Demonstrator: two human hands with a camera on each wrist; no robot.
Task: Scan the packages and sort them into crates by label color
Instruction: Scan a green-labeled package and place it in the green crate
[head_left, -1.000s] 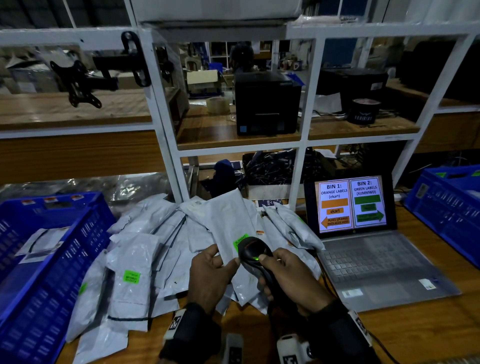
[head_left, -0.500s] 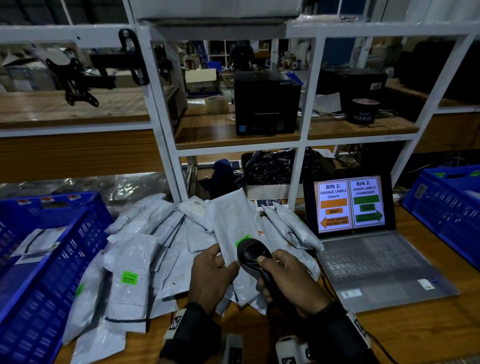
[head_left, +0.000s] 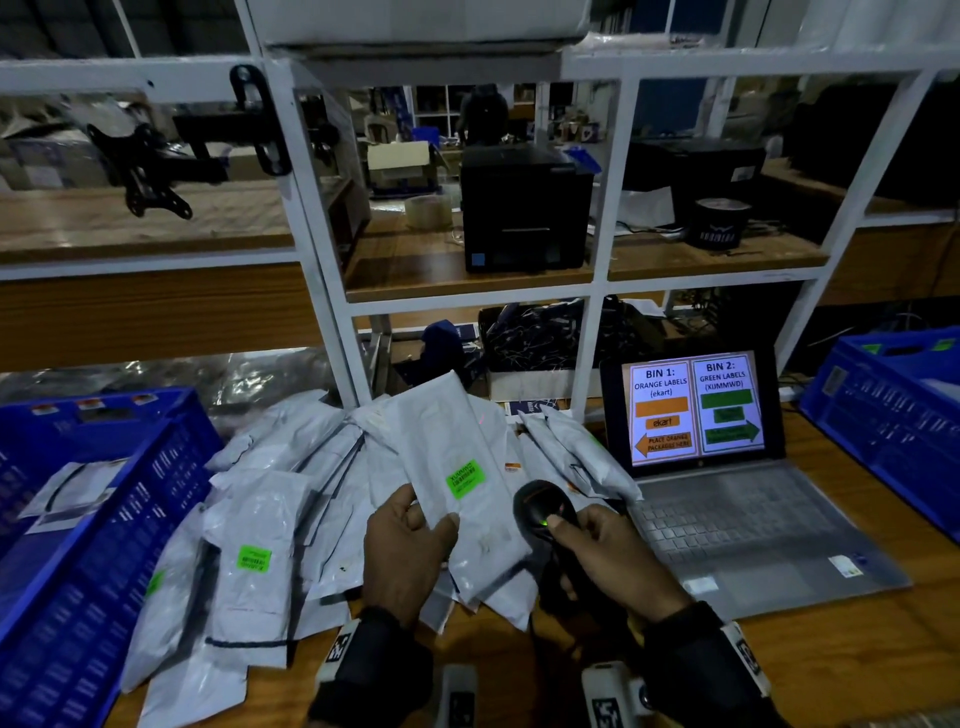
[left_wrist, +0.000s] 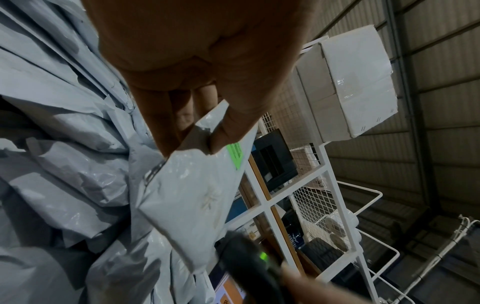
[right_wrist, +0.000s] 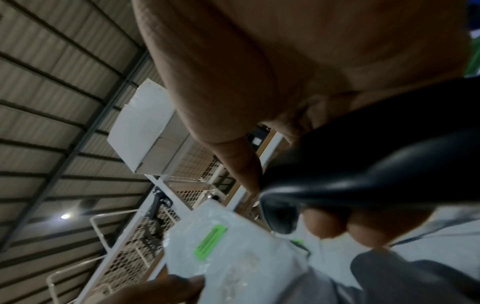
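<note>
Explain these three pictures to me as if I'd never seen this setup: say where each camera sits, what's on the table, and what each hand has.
No machine here: a person works with bare hands and wears three cameras. The wide picture comes from the head, looking down at the wooden table. The other two come from the wrists, looking along each hand.

On the table lie a pile of grey packages, an open laptop showing which label colour goes in which bin, and a blue crate on the left and another on the right.

The left hand holds a grey package with a green label. The right hand grips a black barcode scanner, its green light lit.
</note>
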